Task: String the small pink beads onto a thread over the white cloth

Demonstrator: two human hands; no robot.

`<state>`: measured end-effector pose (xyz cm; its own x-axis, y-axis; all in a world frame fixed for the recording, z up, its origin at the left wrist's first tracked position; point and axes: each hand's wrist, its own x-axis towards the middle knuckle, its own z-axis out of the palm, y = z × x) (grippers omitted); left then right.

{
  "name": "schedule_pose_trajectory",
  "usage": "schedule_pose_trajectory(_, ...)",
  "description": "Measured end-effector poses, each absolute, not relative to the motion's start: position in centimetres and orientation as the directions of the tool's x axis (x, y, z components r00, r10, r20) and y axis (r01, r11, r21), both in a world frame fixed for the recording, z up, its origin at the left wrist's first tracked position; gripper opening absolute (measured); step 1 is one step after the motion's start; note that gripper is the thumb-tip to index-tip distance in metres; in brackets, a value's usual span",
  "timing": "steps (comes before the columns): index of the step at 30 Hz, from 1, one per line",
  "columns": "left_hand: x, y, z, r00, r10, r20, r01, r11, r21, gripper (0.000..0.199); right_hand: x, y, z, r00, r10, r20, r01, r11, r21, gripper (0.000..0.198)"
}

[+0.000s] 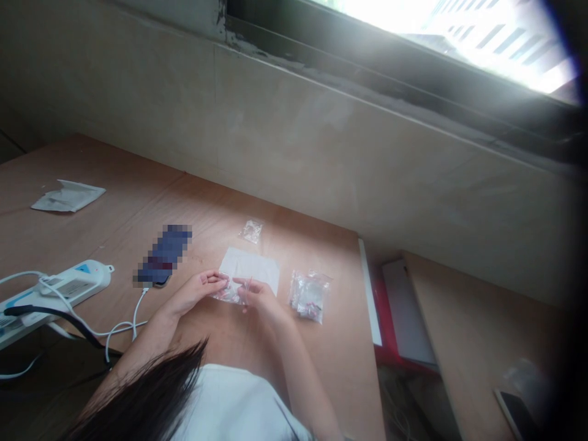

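Observation:
Between my two hands is a small clear plastic bag with pinkish bits in it. My left hand pinches its left side, and my right hand grips the right side with fingers bent over it. Both hands are just above the near edge of a white sheet of paper on the wooden table. To the right of my right hand lie several clear plastic bags with small coloured pieces inside. Beyond the paper is another small clear bag with pale contents.
A phone on a white cable lies left of my hands. A white power strip with cords is at the left edge. Farther back sits a crumpled white packet. A second table stands across a gap on the right.

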<state>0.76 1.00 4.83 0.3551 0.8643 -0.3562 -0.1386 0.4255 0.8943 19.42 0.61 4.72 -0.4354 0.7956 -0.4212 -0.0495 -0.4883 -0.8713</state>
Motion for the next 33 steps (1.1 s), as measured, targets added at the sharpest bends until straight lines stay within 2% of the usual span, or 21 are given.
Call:
schedule_pose_trajectory(7,0.7,0.9,5.2,0.252,0.891,-0.377,-0.212,0.431,0.877,0.022,19.2,0.6,4.7,-0.454,0.781,-0.429,-0.093,-0.52,-0.849,0.042)
schedule_pose_trajectory(12,1.0,0.5,5.2,0.349,0.855,-0.384,-0.247,0.479,0.842,0.033,19.2,0.7,4.8,-0.441,0.79,-0.426,-0.11,-0.518,-0.848,0.039)
schedule_pose_trajectory(17,1.4,0.6,4.3,0.325,0.882,-0.34,-0.295,0.436,0.85,0.039,19.1,0.4,4.5,-0.47,0.78,-0.413,-0.109,-0.516,-0.85,0.039)
schedule_pose_trajectory(25,1.3,0.2,1.3,0.278,0.88,-0.384,-0.339,0.464,0.818,0.033,18.7,0.8,3.9,-0.346,0.843,-0.412,-0.035,-0.451,-0.892,0.039)
schedule_pose_trajectory(29,1.2,0.4,0.5,0.259,0.872,-0.415,-0.344,0.485,0.804,0.032,18.3,1.1,3.5,-0.344,0.839,-0.422,0.035,-0.437,-0.899,0.04)
schedule_pose_trajectory(33,1.2,0.7,1.4,0.231,0.882,-0.411,-0.356,0.47,0.808,0.033,18.3,1.9,2.3,-0.233,0.902,-0.363,0.053,-0.361,-0.931,0.027)
